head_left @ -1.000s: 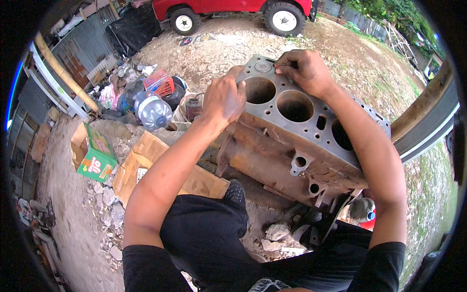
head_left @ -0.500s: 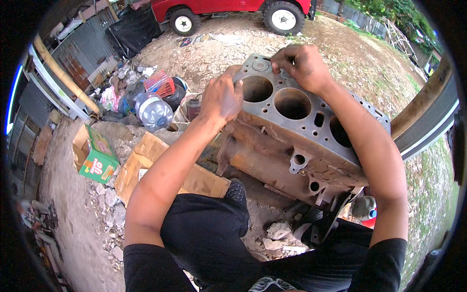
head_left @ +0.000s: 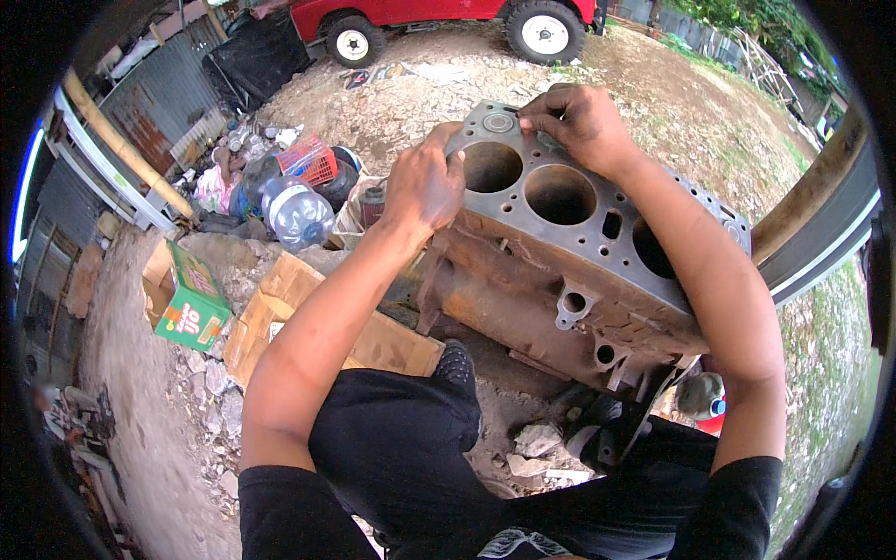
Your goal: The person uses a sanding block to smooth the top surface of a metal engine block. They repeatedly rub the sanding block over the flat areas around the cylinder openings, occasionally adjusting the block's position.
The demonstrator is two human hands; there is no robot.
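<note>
A: Head view: what fills the centre?

B: An engine block point(head_left: 546, 261) at 2 o'clock, its side rusty brown, its grey top face point(head_left: 534, 227) facing up. Three dark bores point(head_left: 560, 194) show, the farthest right partly behind the right forearm point(head_left: 714, 252).

A: And the hands?

B: Apart from each other, both at the block. The left hand point(head_left: 425, 182), at 12 o'clock, curls over the block's left end beside the first bore; how firmly it grips, I cannot tell. The right hand point(head_left: 583, 126), at 1 o'clock, bends its thumb and forefinger close together at the far edge of the top face, just beside a round plug point(head_left: 498, 122). Whether anything sits between those fingers, I cannot tell.

A: The surroundings?

B: A red vehicle point(head_left: 420, 11) stands on stony ground point(head_left: 439, 79) at 12 o'clock. A clear plastic jug point(head_left: 299, 217) lies near a red crate point(head_left: 310, 161) at 10 o'clock, with an open green box point(head_left: 196, 303) at 9. Brown cardboard point(head_left: 397, 347) lies at 8, and a blue-capped container point(head_left: 697, 397) shows at 4.
</note>
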